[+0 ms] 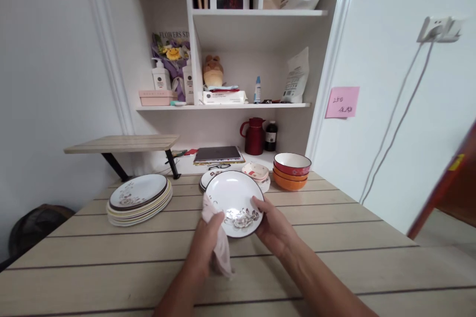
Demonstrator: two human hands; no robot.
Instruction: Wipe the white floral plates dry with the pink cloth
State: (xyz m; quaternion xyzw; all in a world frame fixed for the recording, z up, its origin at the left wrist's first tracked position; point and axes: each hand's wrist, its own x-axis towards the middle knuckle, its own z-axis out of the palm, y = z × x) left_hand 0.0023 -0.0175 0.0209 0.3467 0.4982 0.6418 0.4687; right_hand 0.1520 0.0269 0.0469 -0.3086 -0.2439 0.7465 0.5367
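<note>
Both hands (238,235) grip plate (232,198), cloth (220,242) left.

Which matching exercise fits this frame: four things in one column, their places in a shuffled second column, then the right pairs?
Things
1. white round plate with a dark rim and flower print
2. pale pink cloth
3. stack of red and orange bowls
4. dark red jug

Places
A. on the wooden table, right of the plates
B. pinched by the left hand against the plate's rim
C. on the low white shelf, beside a dark bottle
D. held up between both hands, right hand at its edge

Pairs: 1-D, 2-B, 3-A, 4-C
</note>
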